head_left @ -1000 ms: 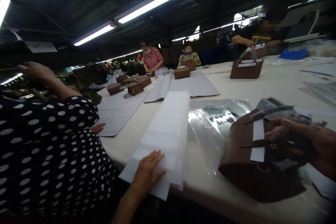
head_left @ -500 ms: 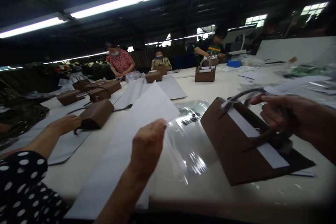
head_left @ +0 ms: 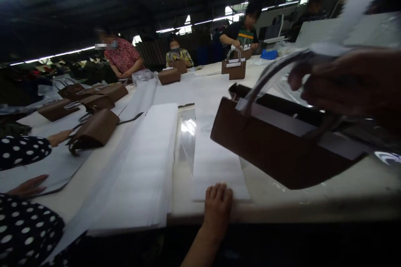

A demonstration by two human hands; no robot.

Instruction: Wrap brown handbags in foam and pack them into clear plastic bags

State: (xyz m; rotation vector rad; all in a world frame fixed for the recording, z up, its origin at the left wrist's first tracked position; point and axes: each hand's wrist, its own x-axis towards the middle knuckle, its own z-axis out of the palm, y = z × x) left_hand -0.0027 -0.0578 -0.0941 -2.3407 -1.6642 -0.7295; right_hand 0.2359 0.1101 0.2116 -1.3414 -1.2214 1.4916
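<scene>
Between eight and nine o'clock in the view, the flat hand (head_left: 29, 186) of a co-worker in a dotted sleeve (head_left: 28, 223) lies at the left. A brown bag (head_left: 102, 129) lies tipped at nine o'clock, near this co-worker's other hand (head_left: 59, 137). At eight o'clock a stack of white sheets (head_left: 134, 183) lies on the surface (head_left: 282, 204). Just beside it, near the centre, shiny clear plastic (head_left: 188, 127) shows in part. Next comes a single white sheet (head_left: 216, 162), at five o'clock. The person's left hand (head_left: 218, 200), nearly at six o'clock, has its fingers bent upon the near edge of this sheet; the thumb is hidden, so I cannot tell if its grip pinches the paper. A standing bag (head_left: 237, 69) is farther away, between one and two o'clock. The brown handbag (head_left: 269, 142), just below three o'clock, is tilted and partly over the single sheet. The right hand (head_left: 341, 79), blurred, just above three o'clock, has its grip closed around the handle (head_left: 271, 71).
</scene>
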